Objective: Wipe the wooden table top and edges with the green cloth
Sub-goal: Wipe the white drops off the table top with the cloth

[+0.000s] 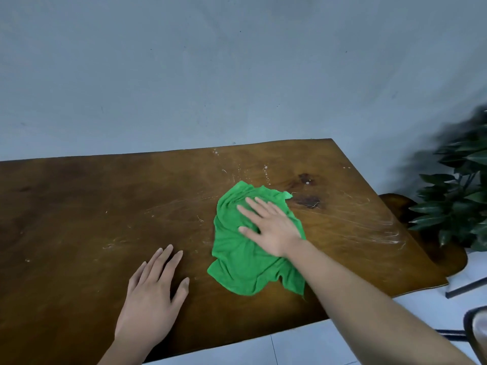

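A crumpled green cloth (246, 262) lies on the brown wooden table (87, 206), right of centre. My right hand (268, 226) presses flat on the upper half of the cloth, fingers spread and pointing up-left. My left hand (154, 293) rests flat on the bare wood to the left of the cloth, near the front edge, holding nothing. White specks and streaky smears mark the wood behind and to the right of the cloth, along with a dark stain (307, 198).
A grey-blue wall (237, 75) runs right behind the table's far edge. A dark-leaved plant (458, 201) stands past the table's right end beside a curved wooden piece (395, 204). Pale floor (329, 341) and a metal frame (474, 330) lie at bottom right.
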The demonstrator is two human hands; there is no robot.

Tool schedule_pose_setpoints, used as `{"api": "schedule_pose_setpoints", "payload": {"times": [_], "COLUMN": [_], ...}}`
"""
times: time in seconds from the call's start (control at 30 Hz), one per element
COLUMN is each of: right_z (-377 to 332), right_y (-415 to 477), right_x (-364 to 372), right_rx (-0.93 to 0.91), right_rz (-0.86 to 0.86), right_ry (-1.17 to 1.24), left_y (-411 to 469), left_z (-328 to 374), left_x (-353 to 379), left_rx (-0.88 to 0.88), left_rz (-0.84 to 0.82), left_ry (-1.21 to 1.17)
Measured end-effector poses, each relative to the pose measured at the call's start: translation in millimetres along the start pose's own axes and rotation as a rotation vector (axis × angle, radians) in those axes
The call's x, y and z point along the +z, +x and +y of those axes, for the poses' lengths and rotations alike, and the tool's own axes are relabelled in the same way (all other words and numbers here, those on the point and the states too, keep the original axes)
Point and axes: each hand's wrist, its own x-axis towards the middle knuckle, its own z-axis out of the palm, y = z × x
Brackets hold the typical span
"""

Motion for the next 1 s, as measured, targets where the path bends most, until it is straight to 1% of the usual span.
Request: {"api": "schedule_pose_setpoints", "payload": {"times": [0.17, 0.33, 0.43, 0.53, 0.6, 0.73, 0.87, 1.0], "right_z": [112, 206, 222, 209, 192, 148, 94, 21], "right_y": [-33, -112, -148, -151, -138, -103, -66, -24], "right_x": [-15, -9, -2, 6, 9, 9, 11, 16], "right_rx": [0.334, 0.708, 0.906, 1.018, 1.028, 0.960, 0.790, 0.612], "right_rz": [0.073, 0.134, 0.157, 0.196, 0.190, 0.135, 0.104, 0.092], "right_ry": [0.036, 0.087, 0.159, 0.153, 0.130, 0.091, 0.061, 0.044], "left_y": [3, 2, 2, 0, -1, -5, -7, -9], "left_z": [0, 0, 2, 3, 3, 1, 2, 3], "left_x": [-1, -1, -1, -1, -1, 0, -1, -1], "left_rx": [-0.002, 0.000, 0.009, 0.008, 0.003, -0.006, -0.005, -0.014], "left_rz": [-0.012, -0.019, -0.018, -0.011, -0.011, -0.005, 0.001, 0.001], "left_ry": [-0.023, -0.012, -0.029, -0.009, 0.009, 0.028, 0.024, 0.019]}}
